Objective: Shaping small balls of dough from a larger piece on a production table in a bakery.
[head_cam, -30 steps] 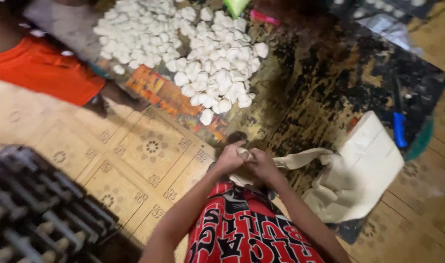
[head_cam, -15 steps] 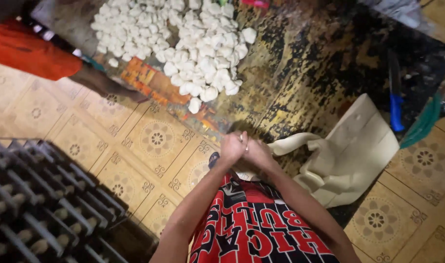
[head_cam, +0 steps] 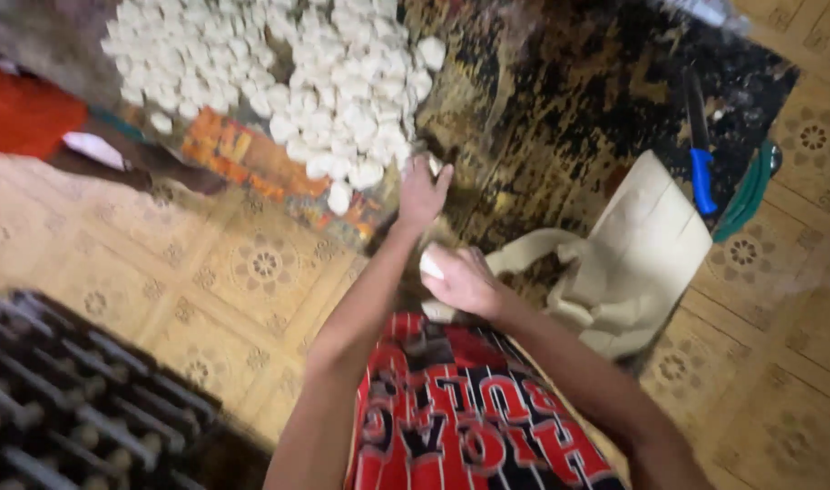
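Observation:
A big heap of small white dough lumps [head_cam: 279,73] lies on a dark patterned mat [head_cam: 560,109] on the floor. My left hand [head_cam: 422,192] reaches forward to the near edge of the heap, fingers apart, with a small white lump at its fingertips. My right hand [head_cam: 463,281] stays close to my lap, curled around a white dough piece [head_cam: 430,266]. A long pale sheet of dough [head_cam: 614,263] lies on the mat just right of my right hand. My red printed shorts [head_cam: 460,417] fill the bottom of the view.
A blue-handled knife [head_cam: 701,159] and a green object [head_cam: 746,195] lie on the mat's right edge. A person in orange [head_cam: 24,113] sits at the far left. A dark metal rack [head_cam: 61,408] stands at the lower left on the tan patterned floor [head_cam: 224,290].
My hands were pressed together over my lap. Now the left hand has stretched out to the heap's edge while the right stays back holding dough.

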